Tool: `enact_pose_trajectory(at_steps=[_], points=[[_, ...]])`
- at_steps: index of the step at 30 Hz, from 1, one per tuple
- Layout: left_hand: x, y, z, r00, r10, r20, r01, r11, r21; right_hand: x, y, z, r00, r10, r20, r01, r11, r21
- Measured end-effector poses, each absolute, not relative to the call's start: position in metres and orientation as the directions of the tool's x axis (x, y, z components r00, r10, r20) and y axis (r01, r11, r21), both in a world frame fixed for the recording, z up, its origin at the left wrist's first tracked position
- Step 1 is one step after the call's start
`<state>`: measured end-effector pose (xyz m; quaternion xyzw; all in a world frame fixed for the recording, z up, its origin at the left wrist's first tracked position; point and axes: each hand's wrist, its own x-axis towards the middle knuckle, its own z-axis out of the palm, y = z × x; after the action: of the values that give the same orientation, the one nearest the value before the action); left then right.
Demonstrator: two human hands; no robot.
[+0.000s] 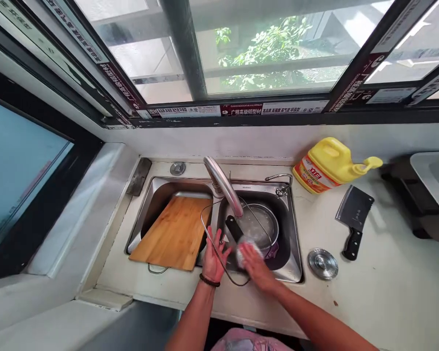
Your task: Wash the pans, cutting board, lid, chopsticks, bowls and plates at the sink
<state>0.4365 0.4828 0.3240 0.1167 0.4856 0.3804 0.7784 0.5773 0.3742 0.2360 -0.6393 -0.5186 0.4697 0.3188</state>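
Past our pink shirt (226, 342), our left hand (212, 267), fingers spread, seemingly steadies the clear lid (229, 274) against the whitish scrubber (240, 257) our right hand (256, 267) grasps.

From my station I saw a clear round lid (231, 254) with a thin metal rim, tilted between the hands, its edge crossing the left hand (214, 261). Under the right hand's (255, 265) fingers was a whitish scrubbing pad (241, 256), too blurred for me to make out its texture.

Lid (234, 229) between cutting board (173, 231) and cleaver (354, 209)
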Motion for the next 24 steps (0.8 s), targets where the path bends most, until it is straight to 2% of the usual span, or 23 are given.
enact_pose_trajectory(at_steps=[3, 7, 11, 12, 16, 21, 24], points=[[0.433, 0.485, 0.326, 0.264, 0.669, -0.694, -0.472, 0.718, 0.512, 0.59, 0.354, 0.228, 0.061, 0.926, -0.373, 0.415, -0.364, -0.834], [0.432, 0.488, 0.329, 0.285, 0.665, -0.69, -0.484, 0.722, 0.495, 0.585, 0.351, 0.235, -0.12, 0.94, -0.318, 0.376, -0.253, -0.891], [0.431, 0.489, 0.332, 0.335, 0.662, -0.67, -0.466, 0.735, 0.493, 0.591, 0.359, 0.241, -0.012, 0.885, -0.466, 0.376, -0.428, -0.822], [0.431, 0.489, 0.333, 0.338, 0.662, -0.669, -0.464, 0.735, 0.494, 0.589, 0.356, 0.241, -0.023, 0.885, -0.466, 0.364, -0.427, -0.828], [0.431, 0.49, 0.335, 0.314, 0.661, -0.682, -0.461, 0.734, 0.499, 0.585, 0.344, 0.232, -0.159, 0.936, -0.315, 0.332, -0.25, -0.91], [0.43, 0.493, 0.33, 0.309, 0.651, -0.694, -0.421, 0.748, 0.514, 0.647, 0.392, 0.197, 0.172, 0.908, -0.382, 0.343, -0.419, -0.841], [0.431, 0.492, 0.325, 0.262, 0.676, -0.689, -0.408, 0.725, 0.555, 0.654, 0.414, 0.183, 0.23, 0.916, -0.328, 0.253, -0.381, -0.889]])
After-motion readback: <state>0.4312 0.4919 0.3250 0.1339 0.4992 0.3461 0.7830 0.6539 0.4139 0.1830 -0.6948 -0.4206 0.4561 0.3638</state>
